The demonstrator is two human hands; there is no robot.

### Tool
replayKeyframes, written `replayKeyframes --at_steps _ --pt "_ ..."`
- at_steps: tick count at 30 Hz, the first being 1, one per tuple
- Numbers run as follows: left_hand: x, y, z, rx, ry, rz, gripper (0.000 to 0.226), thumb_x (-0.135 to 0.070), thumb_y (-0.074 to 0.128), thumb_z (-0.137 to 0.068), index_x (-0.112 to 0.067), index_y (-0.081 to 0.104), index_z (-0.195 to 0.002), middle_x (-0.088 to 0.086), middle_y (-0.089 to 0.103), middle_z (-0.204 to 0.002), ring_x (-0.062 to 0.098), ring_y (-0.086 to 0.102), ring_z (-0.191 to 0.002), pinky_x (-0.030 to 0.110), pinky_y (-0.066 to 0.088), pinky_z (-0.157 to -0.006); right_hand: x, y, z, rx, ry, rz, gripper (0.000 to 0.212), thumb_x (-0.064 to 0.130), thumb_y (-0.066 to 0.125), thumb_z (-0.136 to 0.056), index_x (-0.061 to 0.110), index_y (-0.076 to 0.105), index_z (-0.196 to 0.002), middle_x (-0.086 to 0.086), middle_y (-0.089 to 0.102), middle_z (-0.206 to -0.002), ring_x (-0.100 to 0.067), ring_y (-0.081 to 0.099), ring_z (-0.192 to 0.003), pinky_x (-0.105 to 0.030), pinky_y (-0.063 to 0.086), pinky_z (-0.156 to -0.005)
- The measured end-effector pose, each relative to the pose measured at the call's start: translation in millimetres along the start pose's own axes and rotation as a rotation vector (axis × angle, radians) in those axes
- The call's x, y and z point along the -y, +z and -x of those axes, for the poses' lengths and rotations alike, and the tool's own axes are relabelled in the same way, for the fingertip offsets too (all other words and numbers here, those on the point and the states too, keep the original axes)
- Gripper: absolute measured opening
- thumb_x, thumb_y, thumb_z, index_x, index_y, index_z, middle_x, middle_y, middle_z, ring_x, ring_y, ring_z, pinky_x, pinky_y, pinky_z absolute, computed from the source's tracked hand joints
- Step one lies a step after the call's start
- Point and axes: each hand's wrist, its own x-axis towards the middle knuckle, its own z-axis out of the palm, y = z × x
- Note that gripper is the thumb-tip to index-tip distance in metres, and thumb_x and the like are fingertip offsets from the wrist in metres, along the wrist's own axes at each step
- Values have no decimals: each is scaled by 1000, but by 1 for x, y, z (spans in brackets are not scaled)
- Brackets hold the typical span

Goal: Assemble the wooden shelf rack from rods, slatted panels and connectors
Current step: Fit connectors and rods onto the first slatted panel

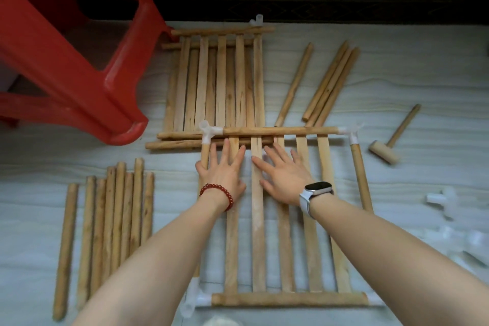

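Slatted panel (284,219), framed, flat on the floor before me: light, stiff, joints probably loose. My left hand (221,180) and right hand (284,182) lie spread on its slats. Lift by end rods.

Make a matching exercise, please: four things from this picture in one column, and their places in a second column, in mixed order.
Things:
1. small wooden mallet
2. bundle of loose wooden rods
3. red plastic stool
4. slatted wooden panel with white plastic corner connectors

Places:
A. upper left of the picture
B. under both open hands
C. on the floor at the right edge of the panel area
D. on the floor to the left of the left arm

Pairs: 1-C, 2-D, 3-A, 4-B
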Motion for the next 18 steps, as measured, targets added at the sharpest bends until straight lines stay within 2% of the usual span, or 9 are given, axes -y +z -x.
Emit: replayKeyframes --at_steps 5,9,12,15,18 --pt "8 8 26 66 16 -56 74 -49 41 -91 -39 -7 -146 1 -22 -155 33 -24 -139 67 -4 -104 9 21 39 52 84 -39 64 38 42 -94 36 8 -148 1 -11 -158 -30 -11 -144 -60 2 -111" --pt "4 19 59 160 13 12 72 -40 43 -91 -39 -3 -146 1 -18 -156 32 -22 -140 64 -1 -107 26 34 69 146 208 -159 65 29 44 -95 29 7 -149 0 -21 -156 -25 -12 -144 -60 9 -110" --pt "3 24 84 143 36 56 70 -34 43 -91 -36 1 -147 1 -10 -157 31 -19 -141 60 -2 -110 33 33 82 179 224 -172 61 17 40 -96 25 10 -148 -3 -20 -156 -25 -11 -144 -58 8 -112" --pt "18 23 103 -24 49 156 60 -27 41 -92 -30 16 -147 2 1 -157 24 -9 -144 52 1 -114 45 26 88 140 242 -125 53 9 38 -93 19 24 -143 -11 -5 -156 -33 -6 -143 -52 9 -114" --pt "45 22 120 -209 -137 197 57 -23 43 -91 -22 24 -145 6 12 -155 21 3 -144 48 7 -114 66 18 88 72 198 -116 44 11 40 -91 13 36 -135 -13 20 -147 -32 11 -139 -47 26 -107"
